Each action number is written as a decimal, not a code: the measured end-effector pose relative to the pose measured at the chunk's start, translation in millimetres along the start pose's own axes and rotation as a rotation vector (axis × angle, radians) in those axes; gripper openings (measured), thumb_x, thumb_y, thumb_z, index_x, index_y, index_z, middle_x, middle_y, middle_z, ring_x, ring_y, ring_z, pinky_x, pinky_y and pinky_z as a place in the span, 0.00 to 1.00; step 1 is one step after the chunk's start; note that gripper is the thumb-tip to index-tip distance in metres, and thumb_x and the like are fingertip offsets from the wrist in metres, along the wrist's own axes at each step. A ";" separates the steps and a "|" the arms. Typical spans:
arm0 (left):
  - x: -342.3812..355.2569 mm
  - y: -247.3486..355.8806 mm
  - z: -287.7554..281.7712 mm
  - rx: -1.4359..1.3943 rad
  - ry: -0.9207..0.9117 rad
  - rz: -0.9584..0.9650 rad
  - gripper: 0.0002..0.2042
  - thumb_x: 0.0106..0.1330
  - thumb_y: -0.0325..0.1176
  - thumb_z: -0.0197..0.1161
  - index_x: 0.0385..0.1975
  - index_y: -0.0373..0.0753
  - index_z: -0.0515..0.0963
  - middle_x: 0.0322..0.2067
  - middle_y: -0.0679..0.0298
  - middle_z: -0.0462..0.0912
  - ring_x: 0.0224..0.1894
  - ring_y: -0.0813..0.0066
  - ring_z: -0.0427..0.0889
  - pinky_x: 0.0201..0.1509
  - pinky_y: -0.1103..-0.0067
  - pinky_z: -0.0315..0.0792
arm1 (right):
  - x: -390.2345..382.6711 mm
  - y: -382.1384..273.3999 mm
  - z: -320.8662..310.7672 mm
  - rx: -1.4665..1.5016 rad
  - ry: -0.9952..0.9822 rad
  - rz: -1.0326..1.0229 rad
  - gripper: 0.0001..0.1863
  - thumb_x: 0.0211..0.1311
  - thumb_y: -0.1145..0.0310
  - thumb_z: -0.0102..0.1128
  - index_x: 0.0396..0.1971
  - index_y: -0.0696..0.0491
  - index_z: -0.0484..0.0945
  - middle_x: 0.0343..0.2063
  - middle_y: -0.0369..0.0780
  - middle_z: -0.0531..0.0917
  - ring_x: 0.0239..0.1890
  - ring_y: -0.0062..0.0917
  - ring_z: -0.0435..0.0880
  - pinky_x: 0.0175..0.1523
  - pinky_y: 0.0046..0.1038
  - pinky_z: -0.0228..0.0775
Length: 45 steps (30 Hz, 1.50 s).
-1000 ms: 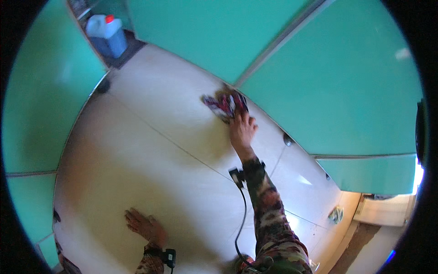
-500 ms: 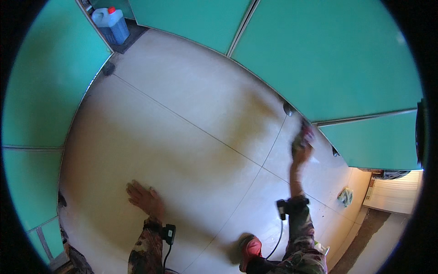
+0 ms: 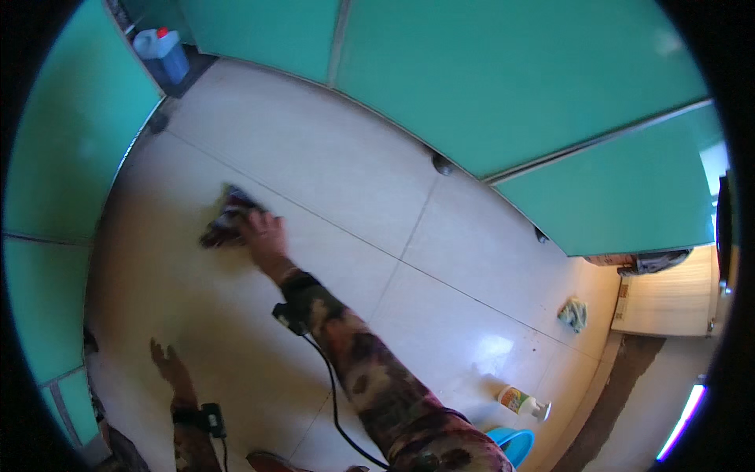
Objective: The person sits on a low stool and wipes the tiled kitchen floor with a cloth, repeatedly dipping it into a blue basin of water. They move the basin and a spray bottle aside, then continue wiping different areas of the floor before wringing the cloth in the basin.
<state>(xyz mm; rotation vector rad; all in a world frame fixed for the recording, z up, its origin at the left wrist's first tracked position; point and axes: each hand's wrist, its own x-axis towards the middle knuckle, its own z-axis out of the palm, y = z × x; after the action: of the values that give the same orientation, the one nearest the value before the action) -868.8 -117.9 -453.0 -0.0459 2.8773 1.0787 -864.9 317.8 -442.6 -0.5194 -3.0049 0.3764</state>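
Observation:
My right hand (image 3: 266, 233) reaches across to the left and grips a dark, patterned cloth (image 3: 228, 216) against the pale tiled floor (image 3: 338, 181). The cloth sticks out past my fingertips, bunched up. Lower and further left, my left hand (image 3: 170, 366) rests on the floor with its fingers stretched out and nothing in it. Camouflage sleeves cover both forearms, and a small black device with a cable is strapped at each wrist.
Green cabinet fronts (image 3: 503, 71) line the left and far sides. A jug with a red cap (image 3: 167, 55) stands far left. At right lie a crumpled cloth (image 3: 573, 314) and a pump bottle (image 3: 521, 402), beside a blue basin (image 3: 515, 447).
My right hand has swept the dark cloth from the far right, near the cabinets, to the left. My left hand has shifted left and down in view. The pump bottle and basin now show.

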 end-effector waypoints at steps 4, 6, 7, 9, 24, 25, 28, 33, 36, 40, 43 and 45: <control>26.3 -49.1 -39.4 -0.234 -0.149 0.214 0.24 0.74 0.30 0.51 0.68 0.36 0.58 0.43 0.63 0.70 0.44 0.74 0.69 0.52 0.78 0.68 | -114.1 162.5 -25.2 -0.013 0.360 0.272 0.26 0.61 0.68 0.51 0.61 0.39 0.69 0.51 0.35 0.73 0.43 0.37 0.75 0.38 0.42 0.67; 34.2 -62.4 -46.1 -0.190 -0.158 0.056 0.24 0.74 0.30 0.51 0.68 0.36 0.57 0.38 0.66 0.70 0.39 0.76 0.68 0.48 0.78 0.68 | -213.0 220.2 -36.6 -0.200 0.278 0.506 0.27 0.60 0.69 0.51 0.62 0.40 0.68 0.55 0.39 0.72 0.53 0.40 0.71 0.51 0.46 0.64; 41.9 -61.5 -52.7 -0.196 -0.173 0.075 0.25 0.73 0.30 0.52 0.68 0.35 0.57 0.36 0.66 0.70 0.38 0.76 0.68 0.47 0.77 0.68 | -265.2 249.0 -47.3 -0.236 0.049 0.707 0.27 0.61 0.70 0.50 0.62 0.41 0.67 0.56 0.40 0.72 0.55 0.40 0.69 0.56 0.47 0.61; 49.3 -42.4 -69.6 -0.274 -0.212 0.046 0.25 0.73 0.31 0.53 0.68 0.35 0.57 0.37 0.66 0.71 0.38 0.76 0.68 0.47 0.77 0.68 | -354.9 297.4 -71.3 -0.371 0.082 0.878 0.26 0.62 0.68 0.50 0.62 0.42 0.66 0.54 0.42 0.74 0.52 0.40 0.71 0.54 0.46 0.63; -202.3 276.5 -294.3 -0.248 -0.176 -0.021 0.30 0.69 0.45 0.49 0.71 0.49 0.55 0.63 0.55 0.68 0.66 0.61 0.63 0.69 0.57 0.49 | -258.6 -51.2 -34.9 0.293 0.077 -0.082 0.27 0.60 0.66 0.51 0.61 0.35 0.68 0.41 0.40 0.72 0.43 0.37 0.71 0.40 0.43 0.64; -216.9 273.3 -297.3 -0.438 -0.104 -0.117 0.30 0.69 0.47 0.49 0.71 0.50 0.54 0.63 0.56 0.69 0.67 0.61 0.63 0.69 0.55 0.46 | -272.8 -86.3 -19.3 0.068 0.157 -0.237 0.29 0.60 0.62 0.52 0.64 0.31 0.64 0.45 0.38 0.71 0.45 0.34 0.71 0.39 0.43 0.64; -227.6 244.4 -273.1 -0.384 -0.010 -0.224 0.31 0.69 0.50 0.48 0.71 0.52 0.55 0.62 0.56 0.70 0.66 0.62 0.64 0.70 0.55 0.44 | -291.5 -121.9 10.1 0.044 0.102 -0.402 0.27 0.58 0.62 0.55 0.60 0.33 0.69 0.46 0.36 0.72 0.48 0.33 0.71 0.45 0.43 0.65; -232.2 190.6 -265.3 -0.460 -0.233 -0.216 0.33 0.68 0.52 0.47 0.72 0.49 0.52 0.61 0.52 0.71 0.64 0.59 0.67 0.68 0.49 0.46 | -280.4 -2.9 -1.6 0.206 0.104 0.047 0.14 0.61 0.60 0.53 0.46 0.35 0.79 0.41 0.35 0.74 0.45 0.33 0.73 0.44 0.38 0.65; -222.8 185.9 -267.6 -0.326 -0.380 0.200 0.33 0.68 0.51 0.49 0.72 0.49 0.52 0.61 0.53 0.71 0.64 0.60 0.67 0.69 0.49 0.45 | -323.9 129.6 -23.6 0.032 0.199 0.519 0.18 0.63 0.61 0.50 0.52 0.34 0.76 0.44 0.36 0.74 0.46 0.34 0.74 0.43 0.42 0.64; -233.2 203.2 -270.9 -0.312 -0.148 -0.245 0.32 0.68 0.50 0.49 0.72 0.50 0.54 0.62 0.54 0.70 0.66 0.61 0.66 0.69 0.52 0.46 | -453.6 273.5 -59.6 -0.224 0.140 0.857 0.25 0.63 0.65 0.50 0.61 0.30 0.69 0.56 0.42 0.71 0.53 0.44 0.71 0.49 0.49 0.65; -254.3 219.1 -281.6 -0.336 -0.205 -0.304 0.32 0.68 0.50 0.49 0.71 0.51 0.54 0.62 0.55 0.70 0.66 0.61 0.65 0.69 0.54 0.45 | -513.7 308.1 -94.1 -0.235 0.297 1.167 0.24 0.63 0.68 0.52 0.59 0.31 0.70 0.52 0.47 0.73 0.51 0.48 0.73 0.47 0.47 0.70; -272.0 224.2 -291.2 -0.322 -0.129 -0.332 0.31 0.68 0.49 0.50 0.71 0.51 0.55 0.61 0.56 0.71 0.65 0.61 0.65 0.69 0.56 0.45 | -517.0 300.6 -119.6 -0.219 0.480 1.237 0.27 0.61 0.68 0.56 0.60 0.31 0.70 0.51 0.47 0.74 0.51 0.48 0.73 0.47 0.45 0.70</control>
<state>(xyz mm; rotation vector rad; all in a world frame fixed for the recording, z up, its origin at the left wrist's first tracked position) -624.9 -139.4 -66.9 -0.4358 2.4397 1.3954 -268.9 444.4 -415.8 -2.0687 -1.9243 -0.0608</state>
